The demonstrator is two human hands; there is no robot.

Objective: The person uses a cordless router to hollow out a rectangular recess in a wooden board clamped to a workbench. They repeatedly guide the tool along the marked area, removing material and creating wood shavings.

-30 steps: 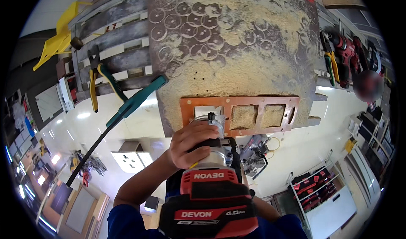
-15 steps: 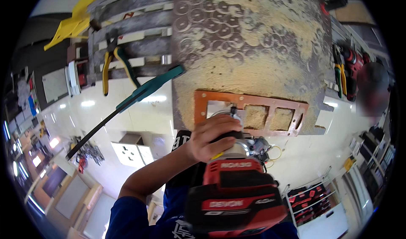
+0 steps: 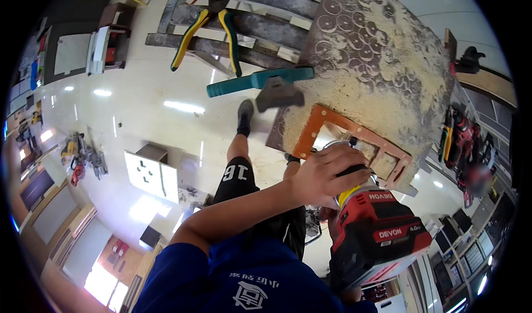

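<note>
My left hand (image 3: 332, 171) is closed round the top of a red and black cordless router (image 3: 382, 230), its large battery pack toward me. Beside the router's body, a bit of my right hand (image 3: 328, 216) shows, curled against it; most of that hand is hidden behind the battery. The router's base stands on an orange-brown template (image 3: 318, 123) with rectangular cutouts. Under the template lies a brown board (image 3: 354, 69) covered in sawdust and ring-shaped marks. The cutter is hidden from sight.
A teal clamp (image 3: 255, 82) grips the board's left edge. Green-yellow pliers (image 3: 230, 36) lie on the slatted bench top (image 3: 266, 24). Red tools (image 3: 463, 138) sit beyond the board's right side. My leg (image 3: 238, 166) is below the clamp.
The view has turned, so the board and template now sit farther right and slanted. Both my legs have come into sight. The router remains on the template in my left hand.
</note>
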